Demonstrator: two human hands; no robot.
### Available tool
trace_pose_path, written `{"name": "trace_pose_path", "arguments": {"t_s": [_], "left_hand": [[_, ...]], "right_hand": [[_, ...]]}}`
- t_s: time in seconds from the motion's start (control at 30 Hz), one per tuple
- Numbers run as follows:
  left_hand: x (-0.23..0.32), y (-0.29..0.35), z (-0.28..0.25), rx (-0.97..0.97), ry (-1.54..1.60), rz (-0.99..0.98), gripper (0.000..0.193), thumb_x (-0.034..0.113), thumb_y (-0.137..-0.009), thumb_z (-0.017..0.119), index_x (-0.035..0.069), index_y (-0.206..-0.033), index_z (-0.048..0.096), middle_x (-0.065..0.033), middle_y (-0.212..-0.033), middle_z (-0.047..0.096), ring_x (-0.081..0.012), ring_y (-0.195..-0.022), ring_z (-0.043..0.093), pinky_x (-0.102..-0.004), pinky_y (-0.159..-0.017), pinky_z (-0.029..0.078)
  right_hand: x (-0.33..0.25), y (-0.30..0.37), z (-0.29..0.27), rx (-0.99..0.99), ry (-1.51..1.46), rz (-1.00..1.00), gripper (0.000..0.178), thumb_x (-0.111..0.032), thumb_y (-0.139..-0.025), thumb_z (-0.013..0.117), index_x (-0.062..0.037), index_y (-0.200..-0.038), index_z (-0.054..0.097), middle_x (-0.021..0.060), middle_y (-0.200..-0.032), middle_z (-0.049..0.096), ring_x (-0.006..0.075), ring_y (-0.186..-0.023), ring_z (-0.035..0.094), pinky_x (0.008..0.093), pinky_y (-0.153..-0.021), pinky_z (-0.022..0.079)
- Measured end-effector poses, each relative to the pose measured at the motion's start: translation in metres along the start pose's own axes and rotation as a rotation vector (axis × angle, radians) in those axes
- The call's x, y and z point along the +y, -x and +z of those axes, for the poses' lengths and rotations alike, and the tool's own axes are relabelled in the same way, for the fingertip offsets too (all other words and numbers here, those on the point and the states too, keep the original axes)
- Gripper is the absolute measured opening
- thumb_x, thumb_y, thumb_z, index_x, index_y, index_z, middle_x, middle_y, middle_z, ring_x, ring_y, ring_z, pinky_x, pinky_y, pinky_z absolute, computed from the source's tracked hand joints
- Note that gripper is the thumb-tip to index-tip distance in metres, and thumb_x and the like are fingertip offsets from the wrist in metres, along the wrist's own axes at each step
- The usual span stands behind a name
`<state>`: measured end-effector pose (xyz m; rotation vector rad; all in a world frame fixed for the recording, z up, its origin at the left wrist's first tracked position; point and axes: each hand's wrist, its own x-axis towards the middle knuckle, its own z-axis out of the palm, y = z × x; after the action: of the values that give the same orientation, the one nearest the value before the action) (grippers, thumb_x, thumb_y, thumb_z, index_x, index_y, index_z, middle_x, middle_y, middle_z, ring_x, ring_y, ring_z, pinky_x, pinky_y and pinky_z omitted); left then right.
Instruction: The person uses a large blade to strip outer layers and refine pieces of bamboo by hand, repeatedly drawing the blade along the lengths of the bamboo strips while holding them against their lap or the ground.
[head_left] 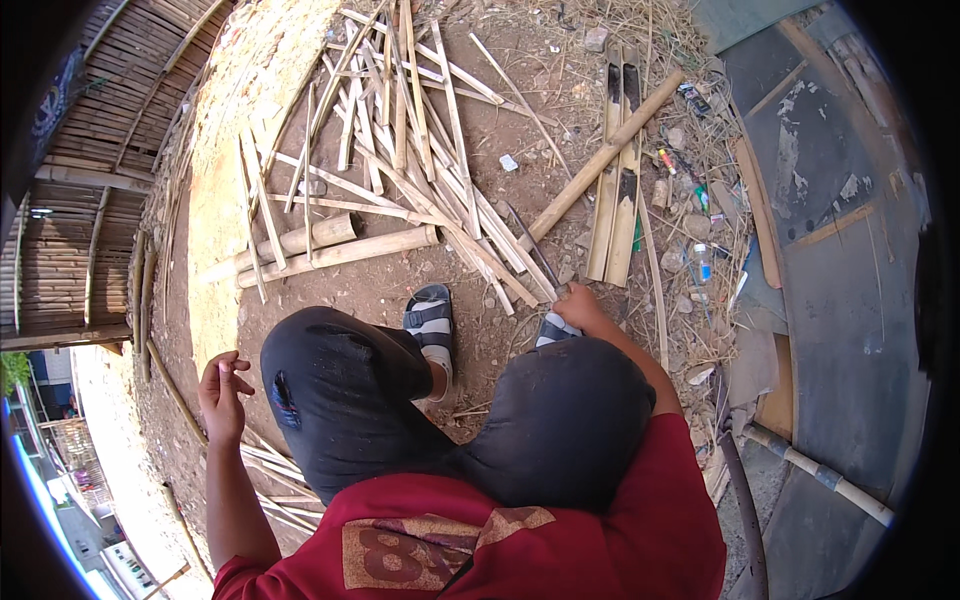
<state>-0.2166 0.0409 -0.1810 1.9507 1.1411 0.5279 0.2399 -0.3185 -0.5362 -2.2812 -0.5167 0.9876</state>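
Observation:
My right hand (574, 306) is closed round the handle of a long, dark-bladed knife (538, 252), low in front of my right foot. The narrow blade points forward and left, across the near ends of several split bamboo strips (480, 225). Close beyond the blade lies the near end of a round bamboo pole (606, 160), slanting away to the right across halved bamboo pieces (604, 235). My left hand (222, 395) is raised beside my left knee, fingers loosely bent and apart, with nothing visible in it.
Two thick bamboo lengths (345, 258) lie ahead of my left foot. A loose heap of strips (400, 100) spreads beyond. Litter, stones and a plastic bottle (704, 268) lie to the right, beside dark sheets (840, 200). A woven bamboo wall (130, 90) stands at left.

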Motion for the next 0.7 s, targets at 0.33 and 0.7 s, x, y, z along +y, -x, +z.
{"name": "trace_pose_path", "arguments": {"t_s": [0.33, 0.7], "left_hand": [[0.019, 0.002, 0.010, 0.005, 0.108, 0.094, 0.037, 0.030, -0.110, 0.048, -0.002, -0.122, 0.061, -0.0102, -0.096, 0.069, -0.0092, -0.063, 0.058, -0.0244, -0.065, 0.050], [0.167, -0.021, 0.130, -0.459, 0.410, 0.213, 0.041, 0.034, -0.108, 0.052, 0.001, -0.132, 0.057, -0.0075, -0.109, 0.068, -0.0106, -0.078, 0.063, -0.0268, -0.074, 0.052]], "right_hand": [[-0.079, 0.057, -0.107, -0.065, -0.412, -0.137, 0.036, -0.015, -0.077, 0.087, -0.0034, -0.102, 0.063, 0.0037, -0.092, 0.067, 0.0141, -0.084, 0.061, 0.0307, -0.078, 0.049], [-0.260, 0.213, -0.251, -0.011, -0.870, -0.228, 0.021, -0.009, -0.085, 0.077, -0.0081, -0.098, 0.060, 0.0068, -0.093, 0.069, 0.0178, -0.088, 0.068, 0.0320, -0.077, 0.052]]}}
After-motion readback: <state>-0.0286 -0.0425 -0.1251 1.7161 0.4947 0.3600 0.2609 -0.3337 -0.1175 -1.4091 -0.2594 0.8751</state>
